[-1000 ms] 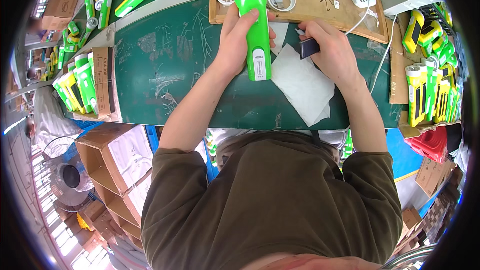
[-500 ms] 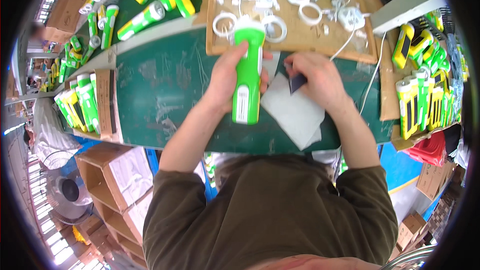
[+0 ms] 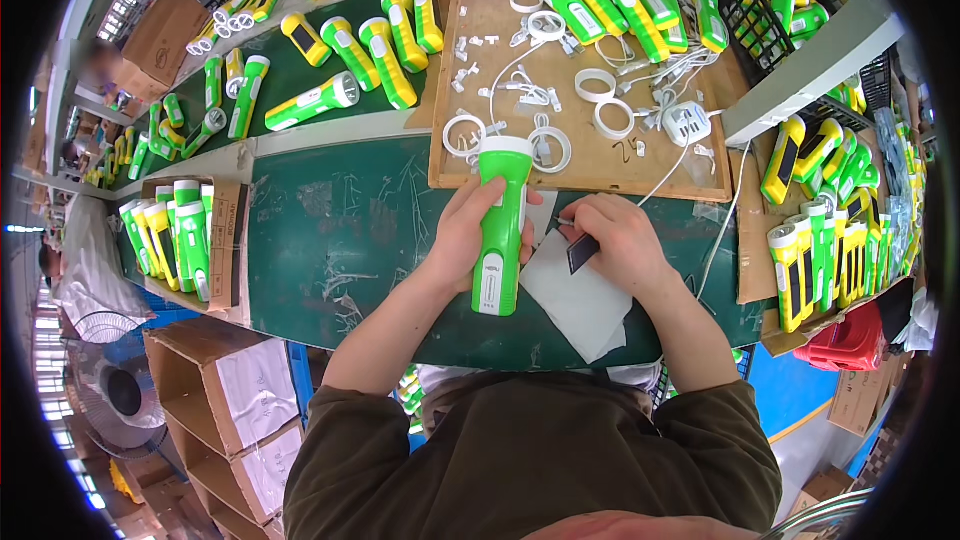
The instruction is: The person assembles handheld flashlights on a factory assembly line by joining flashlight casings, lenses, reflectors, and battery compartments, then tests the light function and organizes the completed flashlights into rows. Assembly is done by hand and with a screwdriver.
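My left hand [image 3: 462,237] is wrapped around a green flashlight [image 3: 502,240] with a white head and a pale label, its head pointing to the far side. To its right, my right hand [image 3: 616,240] pinches a small dark rectangular panel [image 3: 581,253] between the fingers. Beneath that hand lie white paper sheets [image 3: 575,302] on the green table [image 3: 340,250]. Just beyond the flashlight's head, white rings [image 3: 552,150] rest on a brown board.
The wooden-edged board [image 3: 470,165] carries several flashlights, white cables and a white power strip [image 3: 687,124]. Cardboard boxes of flashlights stand at the left [image 3: 228,250] and right [image 3: 800,335]. A grey post [image 3: 800,80] rises at the back right, beside black crates [image 3: 740,15].
The view has tilted, so more of the far board shows. The flashlight stays in my left hand. The dark panel in my right hand has turned slightly.
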`<action>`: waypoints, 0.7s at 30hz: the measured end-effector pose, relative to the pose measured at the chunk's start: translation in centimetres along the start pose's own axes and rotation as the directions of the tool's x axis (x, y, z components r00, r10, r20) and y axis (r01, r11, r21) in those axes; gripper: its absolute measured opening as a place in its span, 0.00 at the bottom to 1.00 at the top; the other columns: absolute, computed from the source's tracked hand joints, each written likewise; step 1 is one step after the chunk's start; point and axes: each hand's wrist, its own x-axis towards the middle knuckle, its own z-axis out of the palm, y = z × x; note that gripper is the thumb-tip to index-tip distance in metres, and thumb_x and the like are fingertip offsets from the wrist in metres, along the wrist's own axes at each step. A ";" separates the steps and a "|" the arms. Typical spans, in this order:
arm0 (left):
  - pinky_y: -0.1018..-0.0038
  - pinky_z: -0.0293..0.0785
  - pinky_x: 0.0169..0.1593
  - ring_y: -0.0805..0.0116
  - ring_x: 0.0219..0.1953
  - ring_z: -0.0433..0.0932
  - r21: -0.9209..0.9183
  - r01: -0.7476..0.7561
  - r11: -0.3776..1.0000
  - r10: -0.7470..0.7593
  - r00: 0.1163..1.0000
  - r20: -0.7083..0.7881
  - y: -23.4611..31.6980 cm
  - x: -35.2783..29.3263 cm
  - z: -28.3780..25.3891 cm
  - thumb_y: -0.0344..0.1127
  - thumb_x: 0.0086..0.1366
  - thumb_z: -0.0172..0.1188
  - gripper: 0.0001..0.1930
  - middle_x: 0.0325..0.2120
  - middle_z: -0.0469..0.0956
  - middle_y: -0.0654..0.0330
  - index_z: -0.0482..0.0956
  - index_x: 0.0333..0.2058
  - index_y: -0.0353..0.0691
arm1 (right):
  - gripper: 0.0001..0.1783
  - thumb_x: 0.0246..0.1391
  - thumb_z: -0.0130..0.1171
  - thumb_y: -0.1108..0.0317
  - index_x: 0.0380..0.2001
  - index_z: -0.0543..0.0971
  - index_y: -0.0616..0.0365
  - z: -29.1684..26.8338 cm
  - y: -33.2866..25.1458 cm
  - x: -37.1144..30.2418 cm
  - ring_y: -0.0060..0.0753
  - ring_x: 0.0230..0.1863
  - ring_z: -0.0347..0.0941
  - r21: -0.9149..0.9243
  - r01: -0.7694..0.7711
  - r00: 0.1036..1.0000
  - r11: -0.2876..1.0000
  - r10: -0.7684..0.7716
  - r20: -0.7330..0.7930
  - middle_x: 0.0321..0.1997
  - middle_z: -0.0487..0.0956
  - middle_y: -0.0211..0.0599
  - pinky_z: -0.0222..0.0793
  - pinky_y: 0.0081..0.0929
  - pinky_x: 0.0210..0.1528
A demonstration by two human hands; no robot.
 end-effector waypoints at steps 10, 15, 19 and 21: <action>0.70 0.77 0.37 0.62 0.35 0.79 -0.227 -0.250 0.941 0.260 0.965 0.017 -0.3 2.1 0.0 0.47 0.72 0.41 0.22 0.41 0.77 0.50 0.66 0.55 0.36 | 0.22 0.45 0.67 0.81 0.18 0.60 0.57 0.9 1.0 0.4 0.28 0.27 0.77 0.192 -0.010 0.939 0.981 0.075 -0.336 0.37 0.83 0.42 0.69 0.20 0.25; 0.68 0.79 0.34 0.62 0.33 0.79 0.084 -0.274 0.958 0.256 0.950 0.178 -0.4 1.0 -0.9 0.42 0.70 0.46 0.22 0.46 0.75 0.49 0.61 0.57 0.36 | 0.24 0.46 0.67 0.81 0.18 0.58 0.56 1.5 0.2 0.5 0.25 0.28 0.77 0.259 0.048 0.941 0.965 0.043 -0.336 0.38 0.83 0.41 0.68 0.18 0.25; 0.71 0.77 0.28 0.67 0.27 0.78 0.199 -0.274 0.941 0.243 0.956 0.167 -1.4 0.7 -0.7 0.36 0.67 0.52 0.19 0.43 0.76 0.52 0.62 0.53 0.35 | 0.23 0.48 0.63 0.86 0.20 0.58 0.57 1.4 0.0 -0.4 0.25 0.32 0.74 0.279 0.000 0.974 0.960 0.063 -0.218 0.40 0.81 0.53 0.71 0.20 0.34; 0.72 0.76 0.28 0.67 0.26 0.77 0.176 -0.261 0.949 0.233 0.959 0.162 -1.3 1.0 -0.9 0.35 0.67 0.53 0.18 0.41 0.76 0.53 0.63 0.52 0.35 | 0.23 0.48 0.63 0.86 0.20 0.58 0.58 1.3 0.1 -0.2 0.25 0.32 0.74 0.276 0.014 0.970 0.961 0.053 -0.237 0.40 0.81 0.54 0.71 0.20 0.34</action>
